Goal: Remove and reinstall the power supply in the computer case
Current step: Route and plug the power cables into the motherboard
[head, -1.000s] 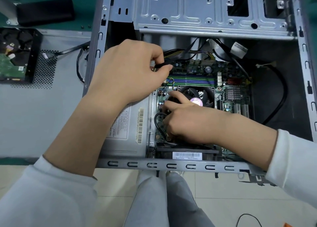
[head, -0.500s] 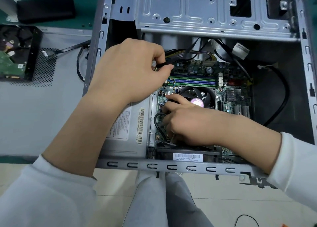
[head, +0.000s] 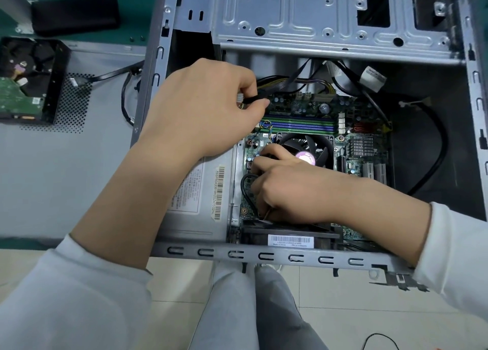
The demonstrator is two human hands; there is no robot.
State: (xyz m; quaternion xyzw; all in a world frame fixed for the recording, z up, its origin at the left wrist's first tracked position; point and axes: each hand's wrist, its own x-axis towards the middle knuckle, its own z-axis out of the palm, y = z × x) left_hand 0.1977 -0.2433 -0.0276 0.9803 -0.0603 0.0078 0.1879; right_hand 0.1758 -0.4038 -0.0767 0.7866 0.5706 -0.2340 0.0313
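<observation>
Cable step, I judge. Left hand (head: 203, 106) pinches black cable (head: 252, 100); right hand (head: 293, 188) fingers curled at motherboard connector (head: 253, 164), grip unclear. Power supply (head: 200, 204) seated beneath left wrist. Next: careful connector work.

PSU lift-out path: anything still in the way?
Yes. The left hand and forearm lie over the power supply, pinching a black cable at its far end. The right hand works beside it on the motherboard. Cable bundles cross beyond.

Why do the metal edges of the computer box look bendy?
Head view: the wide-angle lens bows the computer case frame near the picture's edges; the middle, with the fan, stays sharp; light is soft and even, with faint sheen on the drive cage.
</observation>
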